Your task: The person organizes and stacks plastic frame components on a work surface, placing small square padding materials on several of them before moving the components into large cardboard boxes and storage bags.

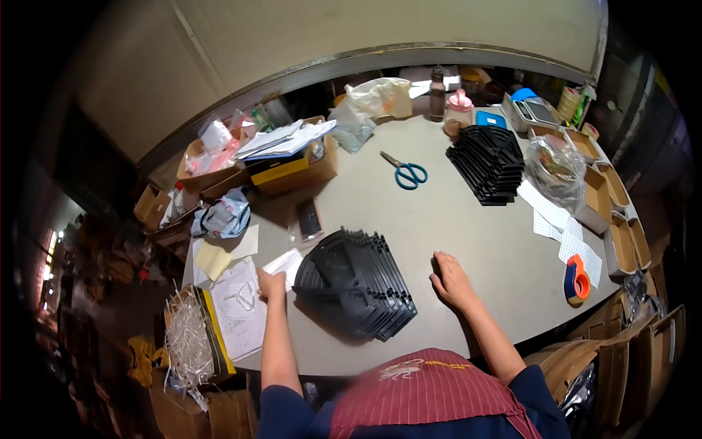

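Steady the stack of black plastic parts (344,282) from both sides with light, even pressure, keeping the nested edges lined up. Lying near the front of the table (413,227), between both hands, nearer the left. Pointing with rounded side left and tabbed edge right, long axis apparently slanting from upper left to lower right. With left hand (271,284) curled by white paper (290,265), impossible to tell whether pinching; with right hand (452,282) palm down, thumb spread, holding nothing
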Available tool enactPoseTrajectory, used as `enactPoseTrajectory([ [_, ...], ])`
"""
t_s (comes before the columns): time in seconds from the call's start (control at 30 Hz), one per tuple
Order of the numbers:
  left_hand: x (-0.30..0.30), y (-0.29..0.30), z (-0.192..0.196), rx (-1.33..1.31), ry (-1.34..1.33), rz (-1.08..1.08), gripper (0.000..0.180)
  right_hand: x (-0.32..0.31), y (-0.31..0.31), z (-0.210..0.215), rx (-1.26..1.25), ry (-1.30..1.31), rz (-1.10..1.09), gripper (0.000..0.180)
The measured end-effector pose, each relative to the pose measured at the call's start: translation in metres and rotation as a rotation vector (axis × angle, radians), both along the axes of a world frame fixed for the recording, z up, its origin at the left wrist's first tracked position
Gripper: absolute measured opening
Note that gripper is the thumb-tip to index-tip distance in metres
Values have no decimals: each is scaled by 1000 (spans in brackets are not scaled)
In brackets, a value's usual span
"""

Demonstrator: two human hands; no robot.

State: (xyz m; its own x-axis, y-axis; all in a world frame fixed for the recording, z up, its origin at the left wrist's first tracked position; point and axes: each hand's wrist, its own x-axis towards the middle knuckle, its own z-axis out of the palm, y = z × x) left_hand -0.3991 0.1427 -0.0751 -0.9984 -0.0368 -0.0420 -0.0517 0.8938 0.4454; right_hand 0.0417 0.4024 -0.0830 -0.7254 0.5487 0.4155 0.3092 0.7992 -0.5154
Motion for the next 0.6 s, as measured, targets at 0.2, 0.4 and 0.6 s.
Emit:
enactPoseTrajectory([
  [0.2,31,-15,56,1065,3,-273,92,2,-2,-7,-59,28,-45,58],
  [0.4,167,-11,173,1315,-57,-892,109,-25,-26,21,-620,383,33,70],
  [0.6,233,-3,177,1338,-285,-1084,108,-43,-60,149,-548,580,407,79],
])
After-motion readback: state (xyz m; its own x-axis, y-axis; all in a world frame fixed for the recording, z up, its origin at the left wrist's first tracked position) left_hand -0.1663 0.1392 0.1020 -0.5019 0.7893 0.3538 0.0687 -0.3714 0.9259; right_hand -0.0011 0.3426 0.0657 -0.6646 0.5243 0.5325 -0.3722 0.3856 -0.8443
